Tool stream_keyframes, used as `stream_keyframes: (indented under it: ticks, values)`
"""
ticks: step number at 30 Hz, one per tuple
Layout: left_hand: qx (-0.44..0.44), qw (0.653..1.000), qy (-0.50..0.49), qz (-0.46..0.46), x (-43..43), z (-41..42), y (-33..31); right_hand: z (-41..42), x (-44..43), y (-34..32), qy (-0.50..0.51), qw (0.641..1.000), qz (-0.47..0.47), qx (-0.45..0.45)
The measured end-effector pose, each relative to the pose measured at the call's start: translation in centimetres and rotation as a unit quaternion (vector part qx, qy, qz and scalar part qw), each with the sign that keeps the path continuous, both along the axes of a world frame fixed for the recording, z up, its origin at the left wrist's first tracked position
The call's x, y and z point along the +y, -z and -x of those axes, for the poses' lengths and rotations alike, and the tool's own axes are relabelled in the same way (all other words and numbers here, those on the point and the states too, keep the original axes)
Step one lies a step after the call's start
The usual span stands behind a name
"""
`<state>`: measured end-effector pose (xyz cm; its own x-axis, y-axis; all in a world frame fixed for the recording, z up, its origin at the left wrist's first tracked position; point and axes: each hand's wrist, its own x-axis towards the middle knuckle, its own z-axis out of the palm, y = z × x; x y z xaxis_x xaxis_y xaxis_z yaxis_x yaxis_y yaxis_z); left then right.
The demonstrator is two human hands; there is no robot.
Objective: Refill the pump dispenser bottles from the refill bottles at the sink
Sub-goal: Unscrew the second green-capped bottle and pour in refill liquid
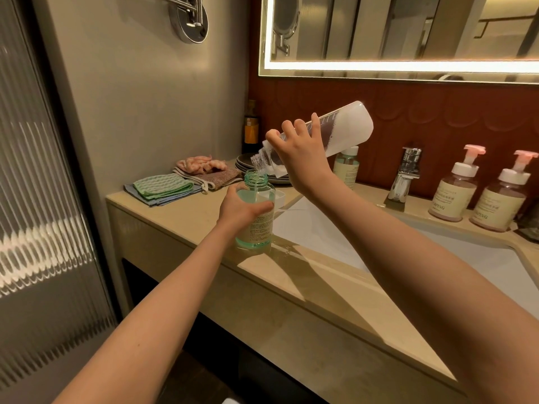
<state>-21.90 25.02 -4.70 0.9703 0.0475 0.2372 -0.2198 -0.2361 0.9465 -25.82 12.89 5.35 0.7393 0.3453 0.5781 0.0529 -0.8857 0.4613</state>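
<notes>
At the front edge of the counter (pixel 186 217), beside the sink (pixel 320 228), the left hand (pixel 242 209) is wrapping closed around the open green dispenser bottle (pixel 256 211), steadying it upright. Just above, the right hand (pixel 303 150) is gripping the tilted refill bottle (pixel 347 126), its mouth hanging over the dispenser's neck, so pouring seems to be the step in hand. Next, the tilt needs easing back before overflow. Farther off, two pink-pump bottles (pixel 455 193) are standing past the tap (pixel 407 173).
</notes>
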Motion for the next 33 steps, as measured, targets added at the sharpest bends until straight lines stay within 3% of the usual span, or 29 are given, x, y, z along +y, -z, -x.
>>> stream_keyframes:
  ticks: [18,33]
  values:
    - [0.004,1.000,0.001,0.005,0.07,-0.16,0.19,-0.24,-0.28,0.59,0.000,0.999,-0.050,0.005]
    - [0.001,1.000,0.003,-0.003,0.06,0.05,-0.03,-0.16,-0.03,0.20,-0.005,1.000,-0.013,-0.010]
